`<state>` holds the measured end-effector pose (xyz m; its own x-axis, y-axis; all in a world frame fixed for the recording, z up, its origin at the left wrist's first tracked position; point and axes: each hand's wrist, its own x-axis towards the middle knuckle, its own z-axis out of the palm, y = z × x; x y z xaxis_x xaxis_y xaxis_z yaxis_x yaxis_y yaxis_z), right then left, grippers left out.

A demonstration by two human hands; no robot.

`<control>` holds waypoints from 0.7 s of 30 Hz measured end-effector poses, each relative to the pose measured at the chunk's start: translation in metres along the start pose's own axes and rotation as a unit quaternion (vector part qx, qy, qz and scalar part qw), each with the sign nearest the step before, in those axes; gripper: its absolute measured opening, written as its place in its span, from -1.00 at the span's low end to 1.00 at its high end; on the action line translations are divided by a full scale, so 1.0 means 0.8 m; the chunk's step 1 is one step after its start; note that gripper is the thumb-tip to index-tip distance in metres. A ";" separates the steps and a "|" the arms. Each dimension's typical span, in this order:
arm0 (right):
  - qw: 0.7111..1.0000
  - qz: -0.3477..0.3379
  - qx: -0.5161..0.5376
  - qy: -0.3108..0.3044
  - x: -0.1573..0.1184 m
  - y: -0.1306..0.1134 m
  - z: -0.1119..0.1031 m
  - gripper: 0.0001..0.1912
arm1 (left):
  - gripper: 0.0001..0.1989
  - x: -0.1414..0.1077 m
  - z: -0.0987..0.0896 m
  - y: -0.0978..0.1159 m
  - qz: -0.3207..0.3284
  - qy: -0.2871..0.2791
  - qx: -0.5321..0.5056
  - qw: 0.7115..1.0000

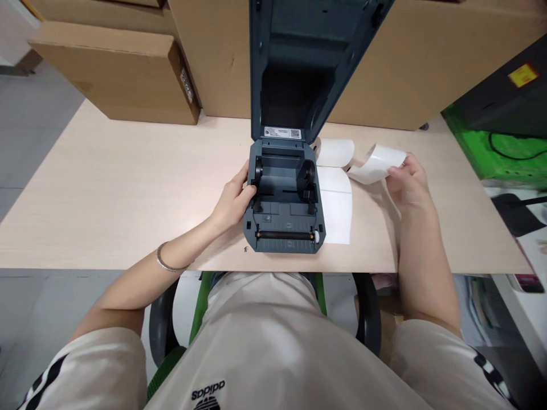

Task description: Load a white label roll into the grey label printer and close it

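A dark grey label printer [284, 196] stands on the light wooden table [106, 193] with its lid [307, 62] swung up and its roll bay bare. My left hand [233, 199] rests against the printer's left side, fingers curled on its edge. My right hand [408, 182] holds the end of a white label roll [376, 164] just right of the printer. From the roll a strip of white labels [335, 188] trails flat on the table beside the printer's right side.
Large cardboard boxes [123, 74] stand along the back of the table, left and right of the printer lid. A green crate with a black cable [504, 151] sits at the far right, off the table. A chair with green trim is under me.
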<state>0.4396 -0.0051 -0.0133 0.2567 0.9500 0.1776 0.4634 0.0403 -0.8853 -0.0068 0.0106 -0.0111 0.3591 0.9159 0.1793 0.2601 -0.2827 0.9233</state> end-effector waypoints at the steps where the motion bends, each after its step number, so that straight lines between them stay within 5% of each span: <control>1: 1.000 -0.002 -0.008 0.015 0.001 0.005 0.001 -0.36 | -0.21 0.000 0.000 0.000 0.000 0.002 -0.002 1.000; 10: 0.977 0.096 -0.169 0.089 0.005 0.019 0.007 -0.46 | -0.22 0.000 -0.001 -0.002 0.007 0.000 -0.007 1.000; 16: 0.955 -0.037 -0.261 0.134 0.008 -0.027 -0.005 -0.47 | -0.20 -0.001 0.000 0.003 -0.007 0.011 -0.015 1.000; 21: 0.943 -0.140 -0.302 0.026 0.031 -0.089 0.002 -0.52 | -0.20 -0.001 0.000 0.000 0.000 0.007 -0.012 1.000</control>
<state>0.4112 0.0158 0.0533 0.0861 0.9109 0.4036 0.9134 0.0896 -0.3971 -0.0069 0.0101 -0.0108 0.3472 0.9197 0.1833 0.2383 -0.2755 0.9313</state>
